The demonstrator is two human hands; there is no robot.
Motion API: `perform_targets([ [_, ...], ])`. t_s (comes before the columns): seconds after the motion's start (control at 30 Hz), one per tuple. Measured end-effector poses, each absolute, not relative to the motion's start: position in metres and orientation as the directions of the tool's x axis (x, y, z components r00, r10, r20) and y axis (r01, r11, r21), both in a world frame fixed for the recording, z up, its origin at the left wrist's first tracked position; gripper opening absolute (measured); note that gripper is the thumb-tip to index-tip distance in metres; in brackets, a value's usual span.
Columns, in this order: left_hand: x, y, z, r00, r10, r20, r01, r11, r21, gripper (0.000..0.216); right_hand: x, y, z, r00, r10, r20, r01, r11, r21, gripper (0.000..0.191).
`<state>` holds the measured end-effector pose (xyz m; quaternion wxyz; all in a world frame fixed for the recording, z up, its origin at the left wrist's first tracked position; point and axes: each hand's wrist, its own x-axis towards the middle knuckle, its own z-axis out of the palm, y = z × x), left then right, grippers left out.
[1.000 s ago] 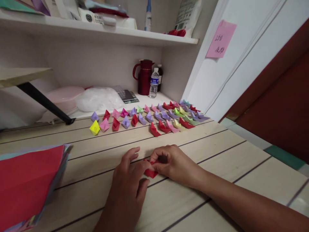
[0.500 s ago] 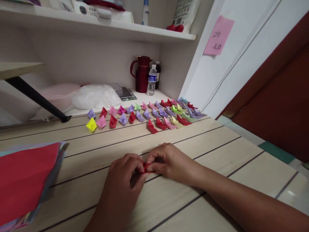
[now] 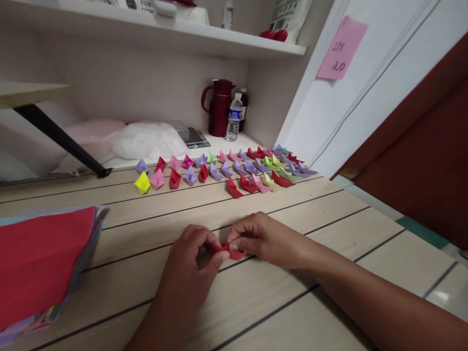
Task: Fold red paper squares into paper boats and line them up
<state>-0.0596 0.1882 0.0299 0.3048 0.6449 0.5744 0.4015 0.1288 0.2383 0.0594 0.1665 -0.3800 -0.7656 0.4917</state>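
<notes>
Both hands pinch a small folded red paper piece (image 3: 228, 251) low over the bench (image 3: 329, 234), left hand (image 3: 190, 265) and right hand (image 3: 261, 239) each in a fingertip grip on opposite ends; light, thin and easily creased, it seems best held by its folded edges.

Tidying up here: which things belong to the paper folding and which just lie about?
In use: red paper piece pinched by left hand and right hand; folded boats; paper stack.
Lying about: jug, water bottle, pink note.
</notes>
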Motion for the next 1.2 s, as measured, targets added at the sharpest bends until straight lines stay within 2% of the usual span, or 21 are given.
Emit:
perform_targets([
  [0.1,-0.061,0.189,0.021,-0.124,0.968,0.218,0.453,-0.140,0.880,0.049,0.127,0.237,0.058,-0.646,0.762,-0.046,0.404,0.290,-0.867,0.015],
  [0.17,-0.062,0.189,0.016,-0.162,0.967,0.196,0.412,-0.114,0.904,0.065,0.124,0.234,0.058,-0.644,0.755,0.121,0.418,0.480,-0.771,0.015],
  [0.23,-0.062,0.189,0.014,-0.142,0.980,0.137,0.370,-0.076,0.926,0.063,0.122,0.232,0.060,-0.670,0.679,0.299,0.421,0.680,-0.601,0.014],
  [0.3,-0.061,0.188,0.017,-0.138,0.987,0.077,0.340,-0.026,0.940,0.052,0.121,0.231,0.062,-0.695,0.596,0.403,0.402,0.786,-0.469,0.014],
  [0.47,-0.055,0.184,0.030,-0.156,0.986,0.050,0.284,-0.004,0.959,0.021,0.120,0.230,0.063,-0.708,0.525,0.472,0.371,0.846,-0.384,0.012],
  [0.83,-0.055,0.182,0.029,-0.179,0.980,0.085,0.248,-0.038,0.968,0.019,0.120,0.226,0.064,-0.711,0.547,0.442,0.402,0.832,-0.383,0.015],
  [1.03,-0.053,0.180,0.031,-0.209,0.975,0.070,0.237,-0.020,0.971,0.020,0.118,0.226,0.063,-0.678,0.571,0.462,0.389,0.813,-0.434,0.016],
  [1.1,-0.054,0.181,0.032,-0.206,0.977,0.045,0.227,0.004,0.974,0.022,0.118,0.226,0.063,-0.664,0.612,0.430,0.393,0.775,-0.495,0.016],
  [1.13,-0.055,0.182,0.033,-0.184,0.983,0.019,0.216,0.022,0.976,0.022,0.118,0.227,0.062,-0.646,0.660,0.384,0.402,0.721,-0.564,0.016],
  [1.2,-0.058,0.184,0.036,-0.101,0.994,-0.031,0.175,0.048,0.983,0.022,0.119,0.229,0.061,-0.587,0.785,0.199,0.393,0.491,-0.778,0.018],
])
